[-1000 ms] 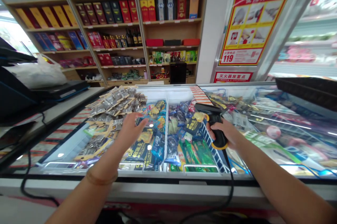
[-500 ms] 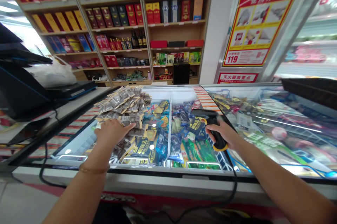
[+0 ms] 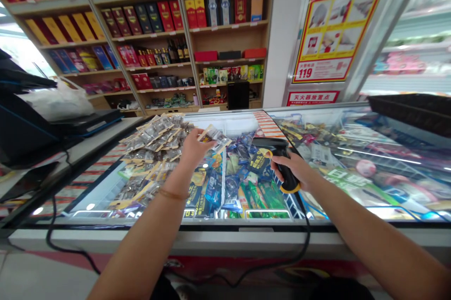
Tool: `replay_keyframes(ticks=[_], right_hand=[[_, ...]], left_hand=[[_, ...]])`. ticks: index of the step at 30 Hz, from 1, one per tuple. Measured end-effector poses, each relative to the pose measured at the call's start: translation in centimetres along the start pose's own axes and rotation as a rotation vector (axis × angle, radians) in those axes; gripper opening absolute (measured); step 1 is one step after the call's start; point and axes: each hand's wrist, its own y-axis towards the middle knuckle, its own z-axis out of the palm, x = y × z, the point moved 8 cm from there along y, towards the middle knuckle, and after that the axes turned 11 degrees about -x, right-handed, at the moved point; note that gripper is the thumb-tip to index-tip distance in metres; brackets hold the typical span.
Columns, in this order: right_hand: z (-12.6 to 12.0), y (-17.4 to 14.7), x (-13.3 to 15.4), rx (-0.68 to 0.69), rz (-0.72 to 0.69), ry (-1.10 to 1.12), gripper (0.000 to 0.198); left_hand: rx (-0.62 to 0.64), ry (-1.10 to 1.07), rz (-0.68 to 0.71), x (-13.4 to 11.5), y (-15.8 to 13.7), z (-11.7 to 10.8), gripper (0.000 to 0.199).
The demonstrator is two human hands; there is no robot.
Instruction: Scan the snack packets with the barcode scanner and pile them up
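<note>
My left hand (image 3: 198,148) is closed on a small clear snack packet (image 3: 219,137) with tan ends, held above the freezer's glass top. Just left of it, a heap of similar packets (image 3: 158,138) with dark contents lies on the glass. In my right hand (image 3: 294,168) is a black and yellow barcode scanner (image 3: 287,166), gripped by its handle, its head pointing left toward the packet. A gap separates scanner and packet. From the scanner's handle a black cable (image 3: 307,225) hangs over the front edge.
Under the glass of the chest freezer (image 3: 218,235) lie colourful bagged goods. A black tray (image 3: 412,109) rests at the right. On the left counter are a dark device (image 3: 28,116) and a white plastic bag (image 3: 58,100). Shelves of boxes (image 3: 141,20) stand behind.
My left hand has lifted a packet off the heap and carried it right, toward the scanner. My right hand keeps its hold on the scanner. The view has shifted slightly.
</note>
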Motion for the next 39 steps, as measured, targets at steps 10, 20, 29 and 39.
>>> replay_keyframes(ticks=[10, 20, 29, 39], right_hand=[[-0.2, 0.4, -0.4, 0.000, -0.015, -0.034, 0.047], [-0.6, -0.1, -1.6, -0.071, -0.115, -0.348, 0.039], [-0.6, -1.0, -1.1, -0.159, -0.154, -0.581, 0.030], [-0.8, -0.8, -1.3, -0.156, -0.181, -0.541, 0.028]], left_hand=[[0.067, -0.532, -0.174, 1.8, 0.6, 11.8, 0.036], [0.186, -0.468, -0.219, 6.4, 0.2, 12.8, 0.034], [0.176, -0.475, -0.301, 7.7, 0.5, 13.4, 0.028], [0.170, -0.465, -0.298, 8.0, 0.5, 13.5, 0.031]])
